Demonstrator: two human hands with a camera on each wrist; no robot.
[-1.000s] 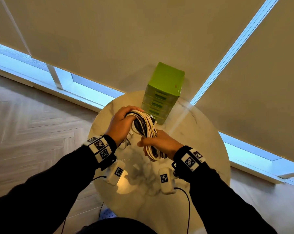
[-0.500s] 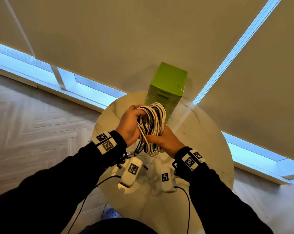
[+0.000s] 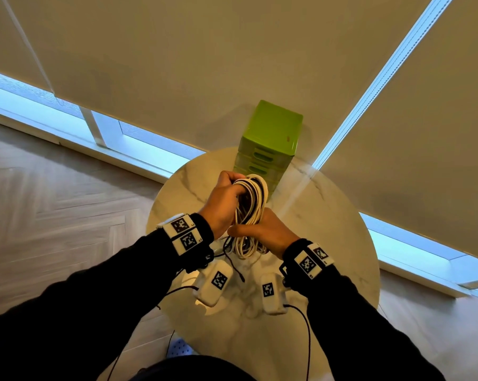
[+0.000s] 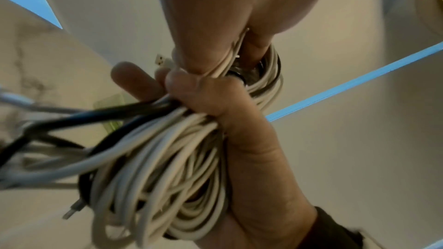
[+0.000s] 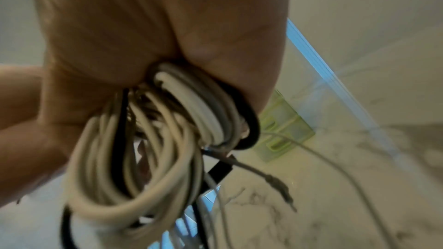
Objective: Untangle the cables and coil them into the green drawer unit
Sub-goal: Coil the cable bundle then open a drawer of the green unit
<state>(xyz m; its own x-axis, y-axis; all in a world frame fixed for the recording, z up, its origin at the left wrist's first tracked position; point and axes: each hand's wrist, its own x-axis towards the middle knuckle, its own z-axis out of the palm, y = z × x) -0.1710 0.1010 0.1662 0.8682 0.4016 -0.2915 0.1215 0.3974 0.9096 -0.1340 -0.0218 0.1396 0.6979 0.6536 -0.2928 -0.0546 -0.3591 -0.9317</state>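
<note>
A tangled bundle of white and black cables (image 3: 250, 213) is held up above the round marble table (image 3: 328, 229). My left hand (image 3: 224, 199) grips the bundle's top loops. My right hand (image 3: 262, 232) grips its middle from the right, and loose loops hang below. The left wrist view shows the coiled cables (image 4: 153, 177) with my right hand (image 4: 239, 139) wrapped around them and a USB plug (image 4: 161, 62) sticking out. Blurred cables (image 5: 143, 149) fill the right wrist view, with a loose plug end (image 5: 275, 183) dangling. The green drawer unit (image 3: 268, 144) stands just beyond, its drawers closed.
The table sits against beige roller blinds (image 3: 204, 64) with strips of window below. Herringbone wood floor (image 3: 53, 202) lies to the left. Two white tagged devices (image 3: 214, 281) hang under my wrists on thin black leads.
Both hands have raised the bundle and moved it toward the drawer unit. The bundle has turned more upright, and my left hand has shifted to its top.
</note>
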